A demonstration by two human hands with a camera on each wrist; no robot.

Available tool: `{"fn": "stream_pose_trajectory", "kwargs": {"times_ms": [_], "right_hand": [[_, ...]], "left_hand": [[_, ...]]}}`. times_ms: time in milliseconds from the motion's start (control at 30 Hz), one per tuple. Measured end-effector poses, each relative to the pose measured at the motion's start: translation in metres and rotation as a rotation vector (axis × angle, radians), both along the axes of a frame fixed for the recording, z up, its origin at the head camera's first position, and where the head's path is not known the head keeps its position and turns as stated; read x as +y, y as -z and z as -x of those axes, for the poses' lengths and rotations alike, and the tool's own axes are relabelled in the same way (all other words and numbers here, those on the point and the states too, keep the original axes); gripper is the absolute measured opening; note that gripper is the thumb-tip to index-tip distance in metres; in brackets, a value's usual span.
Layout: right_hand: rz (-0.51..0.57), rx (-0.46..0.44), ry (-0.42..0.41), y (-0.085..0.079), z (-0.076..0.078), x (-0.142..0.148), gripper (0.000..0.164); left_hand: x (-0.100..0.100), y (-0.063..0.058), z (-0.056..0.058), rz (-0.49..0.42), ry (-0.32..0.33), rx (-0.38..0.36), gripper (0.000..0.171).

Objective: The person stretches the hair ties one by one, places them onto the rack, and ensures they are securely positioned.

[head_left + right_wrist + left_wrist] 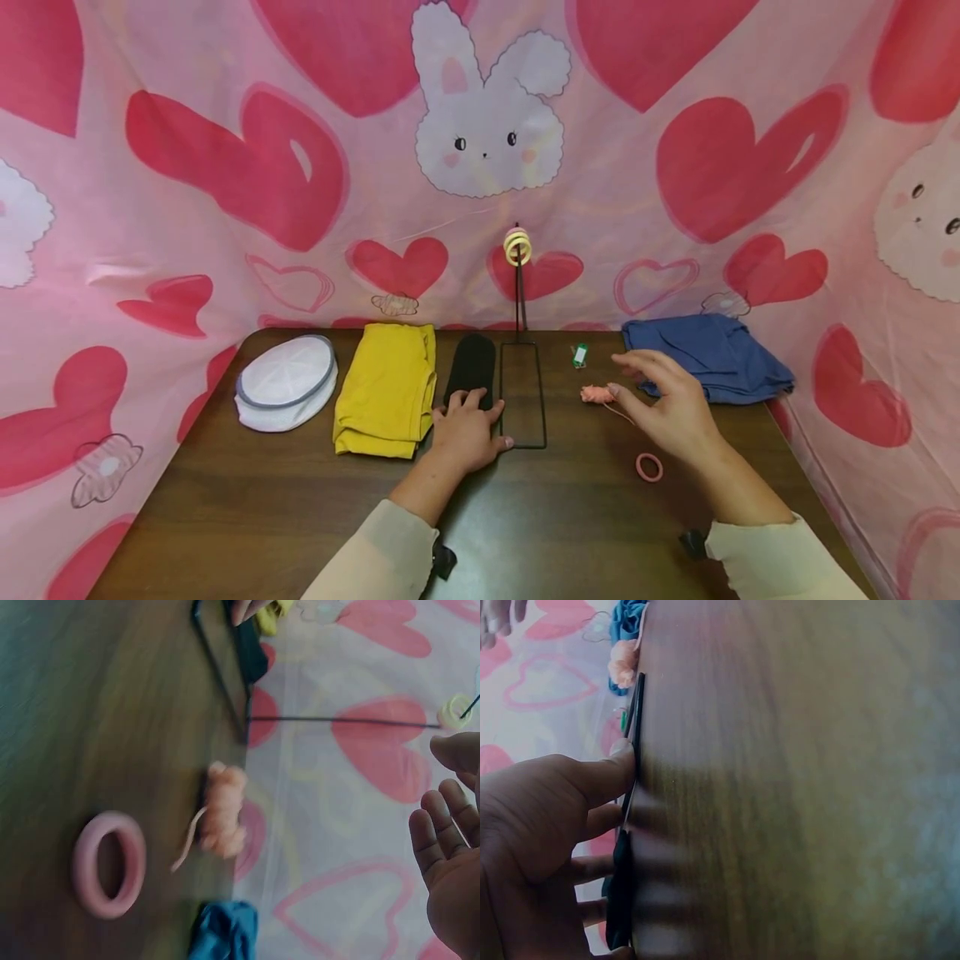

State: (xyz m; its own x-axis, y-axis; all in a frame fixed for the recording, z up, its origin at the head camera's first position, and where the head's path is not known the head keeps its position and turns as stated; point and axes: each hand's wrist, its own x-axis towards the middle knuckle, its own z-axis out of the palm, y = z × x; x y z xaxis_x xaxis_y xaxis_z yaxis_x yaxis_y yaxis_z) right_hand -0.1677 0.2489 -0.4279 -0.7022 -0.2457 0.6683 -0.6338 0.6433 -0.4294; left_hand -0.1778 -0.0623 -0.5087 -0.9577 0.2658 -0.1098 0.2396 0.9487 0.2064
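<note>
My left hand [467, 433] lies low over the table, fingers spread. Its fingertips rest at a black oblong piece with a rounded end [472, 360], and the thumb touches the base of a black wire stand [542, 400]. Yellow rings [517, 248] hang at the top of that stand's upright. My right hand [672, 408] is raised above the table with nothing in it, thumb apart from the fingers. Near its thumb in the head view lies a small bundle of peach yarn [223, 811] with a loose tail. A pink ring [110, 864] lies flat on the table.
A folded yellow cloth [386, 392] and a white cap-like item with grey trim [287, 383] lie at the left. A folded blue cloth [708, 358] sits at the back right. A small green-and-white item [580, 356] lies behind the yarn. A patterned curtain [480, 292] surrounds the table.
</note>
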Motion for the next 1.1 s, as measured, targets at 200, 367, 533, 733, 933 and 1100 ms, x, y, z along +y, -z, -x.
{"fn": "stream_pose_trajectory", "kwargs": {"times_ms": [200,367,533,733,933,1100], "right_hand": [[-0.053,-0.047,0.002,0.016,-0.009,0.022,0.05],[-0.11,-0.064,0.046,0.028,-0.018,0.04,0.052],[-0.131,-0.101,0.085,0.038,-0.026,0.06,0.056],[-0.16,-0.138,0.118,0.049,-0.03,0.082,0.056],[-0.218,-0.144,0.111,0.06,-0.03,0.101,0.057],[-0.252,-0.176,0.124,0.067,-0.029,0.119,0.059]], "left_hand": [[0.001,-0.001,-0.001,0.007,-0.006,0.005,0.069],[0.002,-0.004,-0.003,0.005,-0.005,0.02,0.067],[0.002,-0.006,-0.004,0.005,-0.005,0.023,0.067],[0.001,-0.006,-0.003,0.005,-0.004,0.028,0.067],[0.001,-0.006,-0.004,0.004,-0.005,0.025,0.067],[0.001,-0.007,-0.004,0.001,-0.002,0.023,0.067]]}}
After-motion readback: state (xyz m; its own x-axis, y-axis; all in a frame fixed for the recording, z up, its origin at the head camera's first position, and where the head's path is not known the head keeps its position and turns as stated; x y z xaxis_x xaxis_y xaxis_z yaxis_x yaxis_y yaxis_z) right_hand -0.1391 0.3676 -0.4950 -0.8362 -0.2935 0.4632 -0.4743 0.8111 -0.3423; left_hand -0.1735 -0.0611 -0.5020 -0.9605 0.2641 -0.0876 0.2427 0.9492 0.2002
